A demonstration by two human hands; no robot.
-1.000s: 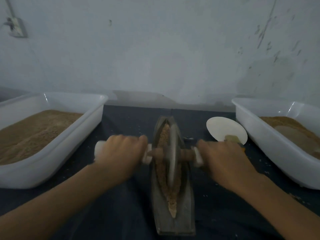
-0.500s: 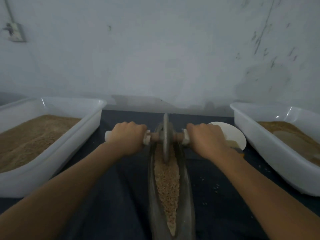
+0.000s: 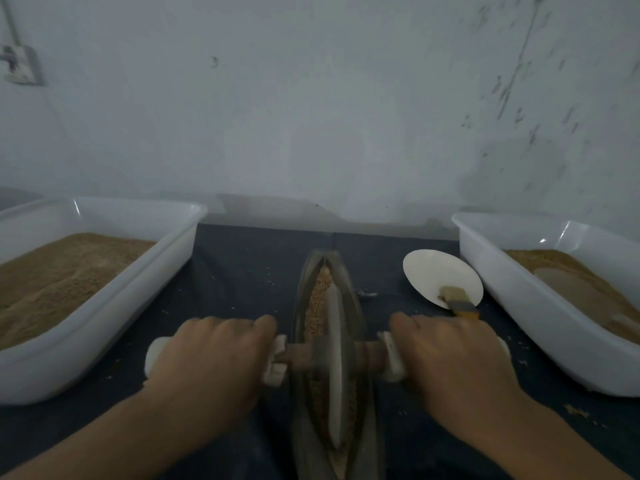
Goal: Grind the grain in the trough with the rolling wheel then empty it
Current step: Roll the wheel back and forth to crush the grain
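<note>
- Narrow boat-shaped trough (image 3: 360, 341) lies lengthwise on the dark-covered bench (image 3: 242, 271), centre of view, running away from the person toward the wall (image 3: 311, 98).
- Grain (image 3: 320, 292) sits in the trough channel, visible ahead of the wheel and along both sides of it.
- Rolling wheel (image 3: 335, 368) stands upright on edge in the trough, around the middle of its length, near half of the view.
- Wooden axle (image 3: 298, 355) runs through the wheel, crosswise to the trough; white-wrapped handles on both ends.
- Left hand (image 3: 211, 362) grips the left handle (image 3: 154, 351), fingers curled over the top; white end sticks out past the hand.
- Right hand (image 3: 453, 358) grips the right handle (image 3: 391, 358), fingers curled round it, knuckles up.
- Both forearms reach in from the bottom corners.
- White tub (image 3: 104, 323) on the left of the bench, filled with brown ground meal, well apart from the trough.
- Second white tub (image 3: 540, 330) on the right, also holds brown meal, with a smooth dented patch.
- White plate (image 3: 440, 271) lies between trough and right tub, tilted toward the camera.
- Small brush (image 3: 457, 299) with a yellow handle rests on the plate's near edge, just beyond the right hand.
- Loose crumbs scattered on the bench around the trough and tubs.
- Wall socket (image 3: 19, 65) at upper left.
</note>
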